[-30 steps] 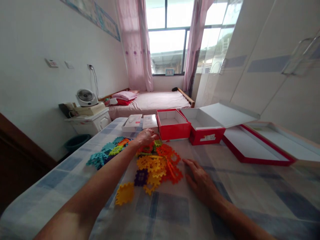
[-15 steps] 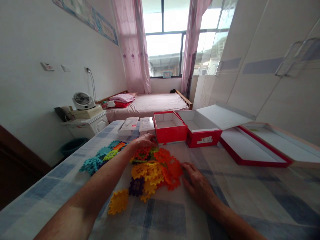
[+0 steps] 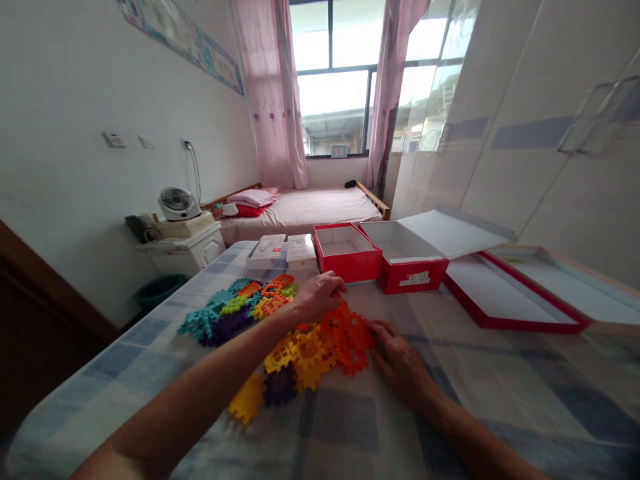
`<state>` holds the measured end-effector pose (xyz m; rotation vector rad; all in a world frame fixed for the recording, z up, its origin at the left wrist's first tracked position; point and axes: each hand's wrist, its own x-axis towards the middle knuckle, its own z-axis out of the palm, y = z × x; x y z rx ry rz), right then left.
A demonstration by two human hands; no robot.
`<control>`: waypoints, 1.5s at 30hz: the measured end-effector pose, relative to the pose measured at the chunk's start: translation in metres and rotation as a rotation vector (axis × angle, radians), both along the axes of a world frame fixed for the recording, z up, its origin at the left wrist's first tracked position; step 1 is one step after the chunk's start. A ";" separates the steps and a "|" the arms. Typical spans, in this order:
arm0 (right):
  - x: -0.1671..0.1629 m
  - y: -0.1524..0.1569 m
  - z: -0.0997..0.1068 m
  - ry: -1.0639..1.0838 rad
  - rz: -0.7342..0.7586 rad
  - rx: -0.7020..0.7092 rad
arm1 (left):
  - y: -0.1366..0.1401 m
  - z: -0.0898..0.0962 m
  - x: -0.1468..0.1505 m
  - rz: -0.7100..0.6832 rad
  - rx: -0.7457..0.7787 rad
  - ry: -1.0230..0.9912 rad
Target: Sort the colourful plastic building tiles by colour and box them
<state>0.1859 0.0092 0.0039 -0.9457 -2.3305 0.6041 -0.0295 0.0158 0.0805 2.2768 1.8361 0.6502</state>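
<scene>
My left hand [image 3: 320, 295] is above the far side of a pile of plastic interlocking building pieces. Its fingers are curled down beside the red-orange pieces [image 3: 350, 340], and what they hold, if anything, is hidden. My right hand [image 3: 400, 360] rests on the table at the pile's right edge. Its fingers are stretched out, their tips against the red-orange pieces. Yellow pieces [image 3: 310, 360] and a dark purple piece [image 3: 280, 387] lie at the near side. Partly behind my left forearm are teal pieces [image 3: 200, 323].
Beyond the pile stand a red open box [image 3: 353, 263], a second red box [image 3: 410, 277] with its lid raised, and two small white boxes [image 3: 269, 248] [image 3: 301, 250]. Shallow red-edged lids [image 3: 530, 320] lie at right. A checked cloth [image 3: 345, 427] covers the table.
My left hand has moved right, from near the small white boxes to above the red-orange pieces. My right hand stays at the pile's edge. The view has shifted slightly.
</scene>
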 end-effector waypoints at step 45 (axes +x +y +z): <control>0.000 -0.001 0.000 -0.041 -0.020 0.026 | -0.065 0.003 -0.030 0.308 0.117 0.226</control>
